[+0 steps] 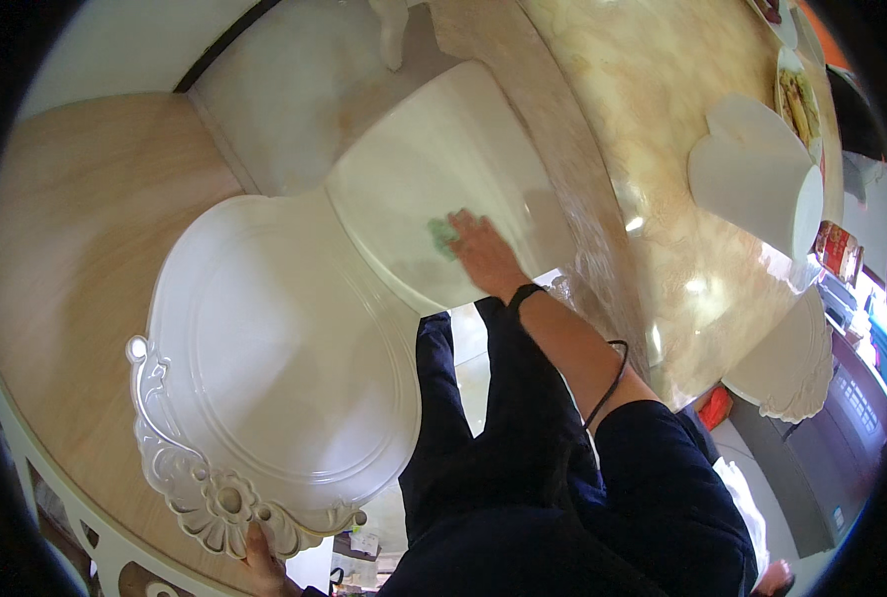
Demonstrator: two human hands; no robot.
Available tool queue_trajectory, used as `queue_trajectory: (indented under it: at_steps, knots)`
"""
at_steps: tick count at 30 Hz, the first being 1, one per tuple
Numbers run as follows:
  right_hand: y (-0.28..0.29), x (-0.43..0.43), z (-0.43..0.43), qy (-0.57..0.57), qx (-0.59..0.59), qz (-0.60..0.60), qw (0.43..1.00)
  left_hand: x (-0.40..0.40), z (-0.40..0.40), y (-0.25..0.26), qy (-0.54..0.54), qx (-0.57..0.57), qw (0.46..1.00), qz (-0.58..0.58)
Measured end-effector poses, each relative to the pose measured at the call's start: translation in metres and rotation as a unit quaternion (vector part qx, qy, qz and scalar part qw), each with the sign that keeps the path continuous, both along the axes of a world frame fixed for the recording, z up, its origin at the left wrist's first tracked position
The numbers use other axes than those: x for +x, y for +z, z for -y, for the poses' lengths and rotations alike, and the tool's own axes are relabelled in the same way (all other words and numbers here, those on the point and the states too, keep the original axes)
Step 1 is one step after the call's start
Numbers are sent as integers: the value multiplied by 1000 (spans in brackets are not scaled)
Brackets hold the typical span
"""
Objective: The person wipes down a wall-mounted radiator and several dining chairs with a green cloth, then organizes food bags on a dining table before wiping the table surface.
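A white chair stands before me, with a smooth seat (443,164) and a rounded backrest (287,336). Carved scrolls and a flower-shaped crest (227,500) trim the backrest's lower left edge in view. My left hand (264,563) grips this crest, its thumb on the near face and the other fingers mostly hidden. My right hand (484,250) lies on the seat and presses a pale green cloth (441,237) against it; the cloth shows beyond the fingertips. A dark band circles my right wrist.
To the right, a glossy marbled table (608,89) has clear plastic film along its edge. On it are a white object (749,164) of unclear kind, a food plate (797,104) and a red-labelled container (838,250). Another carved chair back (787,366) stands beyond. A wooden surface (100,246) lies left.
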State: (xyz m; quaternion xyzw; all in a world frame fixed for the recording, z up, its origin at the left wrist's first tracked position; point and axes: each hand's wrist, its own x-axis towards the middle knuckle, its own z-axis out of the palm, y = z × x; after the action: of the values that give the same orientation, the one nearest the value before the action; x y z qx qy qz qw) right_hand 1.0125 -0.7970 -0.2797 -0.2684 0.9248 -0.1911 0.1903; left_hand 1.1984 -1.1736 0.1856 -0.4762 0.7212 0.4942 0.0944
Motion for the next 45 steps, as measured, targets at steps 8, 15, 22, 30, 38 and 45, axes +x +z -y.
queue_trajectory:
  at_steps: [8, 15, 22, 30, 38, 45]
  knots:
    - [21, -15, -52, -244, 102, -29, 964, 13, 30, -15, 22, 49, 998, -27]
    - [15, 91, -92, -52, 18, 50, 997, -28, -13, -9, 21, 37, 998, -46]
    - [29, 83, -128, -353, 120, 66, 925, -37, -14, -14, 15, 70, 996, -62]
    - [129, 105, -85, -327, 33, 207, 921, -38, -2, -36, -29, 106, 990, -88]
    - [175, 131, -108, -326, 6, 199, 924, -66, -15, -15, -171, 5, 982, -86]
    - [310, 135, -103, -551, -99, 288, 777, -59, -9, -27, -201, 37, 964, -173]
